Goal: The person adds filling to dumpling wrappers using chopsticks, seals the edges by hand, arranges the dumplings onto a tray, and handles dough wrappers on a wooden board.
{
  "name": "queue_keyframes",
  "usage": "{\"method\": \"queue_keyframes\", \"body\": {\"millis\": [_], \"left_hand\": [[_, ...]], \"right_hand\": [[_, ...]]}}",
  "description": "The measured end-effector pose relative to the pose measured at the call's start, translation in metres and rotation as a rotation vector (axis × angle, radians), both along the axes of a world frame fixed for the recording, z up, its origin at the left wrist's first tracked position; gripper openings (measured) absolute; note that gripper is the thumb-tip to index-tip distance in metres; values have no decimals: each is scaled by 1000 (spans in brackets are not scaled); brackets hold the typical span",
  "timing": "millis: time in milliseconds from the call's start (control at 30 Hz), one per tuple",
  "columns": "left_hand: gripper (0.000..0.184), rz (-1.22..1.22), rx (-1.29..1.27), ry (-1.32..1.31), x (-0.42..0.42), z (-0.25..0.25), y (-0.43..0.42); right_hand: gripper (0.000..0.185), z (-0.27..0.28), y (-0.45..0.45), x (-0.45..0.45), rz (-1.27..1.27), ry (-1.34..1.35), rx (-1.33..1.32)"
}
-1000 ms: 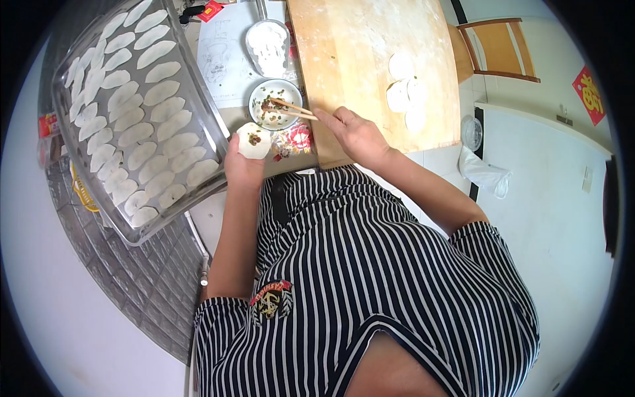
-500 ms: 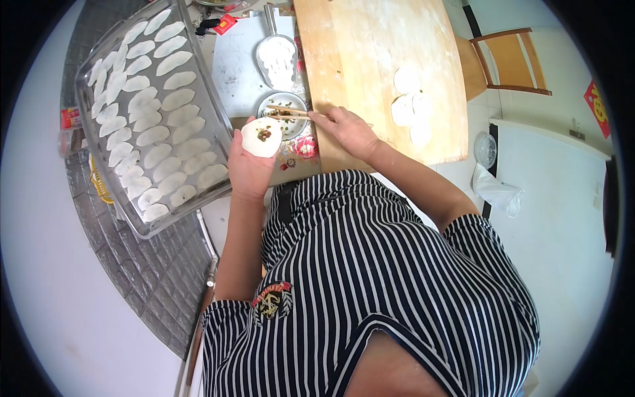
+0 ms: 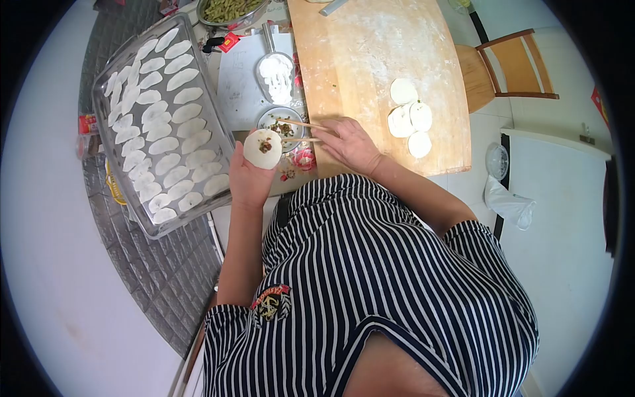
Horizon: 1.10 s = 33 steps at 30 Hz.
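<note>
The chopsticks point(image 3: 305, 124) have spread wider at the bowl point(image 3: 266, 120) — the right hand point(image 3: 351, 143), beside it, grips them; the left hand point(image 3: 250, 185), bowl's near side, supports a wrapper point(image 3: 260, 155) topped with filling point(image 3: 265, 145).

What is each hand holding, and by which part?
Left hand: round dough wrapper, supported from beneath. Right hand: chopsticks, gripped well back from their tips.

- Left arm point(image 3: 240, 258): bare forearm, extended forward.
- Left hand point(image 3: 250, 188): palm up, cupped, thumb at outer side.
- Right arm point(image 3: 423, 193): bent, forearm angled inward.
- Right hand point(image 3: 352, 147): palm down, fingers curled in a grip.
</note>
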<state>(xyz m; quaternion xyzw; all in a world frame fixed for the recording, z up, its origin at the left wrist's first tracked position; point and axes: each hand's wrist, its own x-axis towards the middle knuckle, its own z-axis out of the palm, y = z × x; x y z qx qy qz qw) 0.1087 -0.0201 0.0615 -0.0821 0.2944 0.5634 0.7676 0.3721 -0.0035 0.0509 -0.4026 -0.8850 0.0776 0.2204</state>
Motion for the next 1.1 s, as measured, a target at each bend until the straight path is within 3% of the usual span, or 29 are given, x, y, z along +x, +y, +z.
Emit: {"method": "queue_keyframes", "body": {"millis": [33,133,167,233,267,400,500,533,567,633,667,733,800,867,967,1033,1100], "left_hand": [[48,-1,1,2,1,1,-1],[48,-98,36,-73,7,5,-3],[47,-142,38,-67,12,9,-3],[46,-189,43,-58,20,10,-4],[45,-340,260,462,23,9,-4],[37,-598,588,1419,45,53,-4],[36,-755,779,1578,40,28,2],[36,-751,783,1578,42,12,3],[37,-608,838,1359,46,-5,4],[39,-466,889,1136,53,1,7],[41,-454,796,1062,53,4,6],[45,-442,708,987,54,23,11],[52,-363,66,80,48,37,23],[55,-425,136,122,43,41,28],[61,-528,226,272,41,48,29],[64,-741,303,494,39,53,30],[61,-764,300,456,38,49,30]], "right_hand": [[39,4,-2,-6,-1,2,1],[27,29,-1,-30,-213,534,-657],[27,36,3,-35,-212,536,-659],[24,43,10,-42,-235,807,-1230],[24,43,11,-43,-235,810,-1227],[13,39,8,-45,-339,784,-1197],[8,48,2,-51,-363,712,-1041],[7,52,0,-53,-353,664,-927],[7,52,-1,-55,-353,663,-922],[6,51,-1,-56,0,430,-270],[8,49,1,-54,78,311,-266],[9,47,0,-55,80,336,-264],[10,51,5,-60,91,360,-259],[16,68,5,-60,-168,457,-335],[22,77,16,-58,-42,405,-253],[24,76,19,-51,20,340,-354],[25,78,22,-49,15,169,-447]]}}
